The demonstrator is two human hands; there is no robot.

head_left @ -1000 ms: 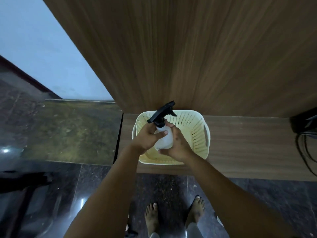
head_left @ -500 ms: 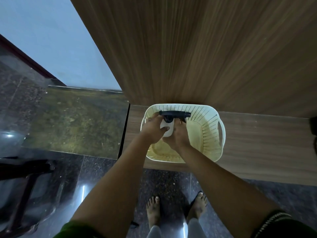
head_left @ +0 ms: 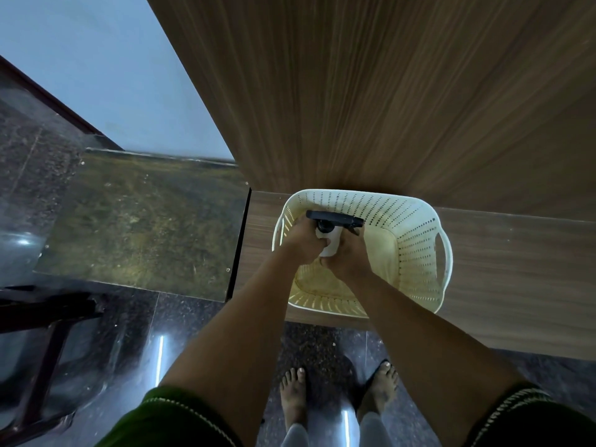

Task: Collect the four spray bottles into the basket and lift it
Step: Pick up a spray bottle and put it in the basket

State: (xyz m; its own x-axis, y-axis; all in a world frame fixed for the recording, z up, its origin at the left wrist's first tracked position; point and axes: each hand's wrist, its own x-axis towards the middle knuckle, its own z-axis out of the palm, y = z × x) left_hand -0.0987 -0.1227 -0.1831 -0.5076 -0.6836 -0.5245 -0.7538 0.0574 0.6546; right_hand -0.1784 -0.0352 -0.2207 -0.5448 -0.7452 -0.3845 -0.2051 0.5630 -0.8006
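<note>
A cream perforated plastic basket [head_left: 419, 253] stands on a low wooden ledge against a wood-panelled wall. Inside its left half I hold one white spray bottle [head_left: 330, 240] with a black trigger head, upright, the nozzle pointing right. My left hand [head_left: 303, 241] grips the bottle's left side and my right hand [head_left: 346, 254] grips its right side and base. The bottle's lower part is hidden by my fingers. No other spray bottle is in view.
The wooden ledge [head_left: 516, 272] runs to the right of the basket. A glass-topped surface [head_left: 138, 221] lies to the left, a dark stool frame [head_left: 42, 333] below it. My bare feet [head_left: 338, 395] stand on a glossy dark stone floor.
Both hands have lowered the bottle from above the rim down into the basket's left half. The view has tilted further down and closer.
</note>
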